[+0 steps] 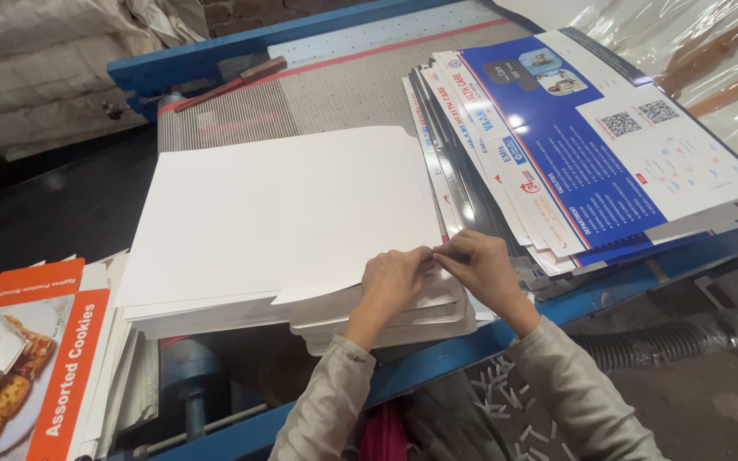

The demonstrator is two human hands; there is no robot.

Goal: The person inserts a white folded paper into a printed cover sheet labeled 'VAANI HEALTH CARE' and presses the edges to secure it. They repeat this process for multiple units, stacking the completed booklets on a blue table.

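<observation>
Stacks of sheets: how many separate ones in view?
3. A stack of plain white sheets in the middle under both hands, a fanned stack of blue-and-white printed sheets to its right, and orange-and-white printed carton sheets bottom left. More may be hidden.

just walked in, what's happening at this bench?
A person is working on a stack of white sheets lying on a blue-framed machine bed. Both hands meet at the stack's near right corner: the left hand and right hand pinch the corner of the top sheets. A fanned pile of blue printed sheets lies to the right, and orange printed cartons sit at lower left.
</observation>
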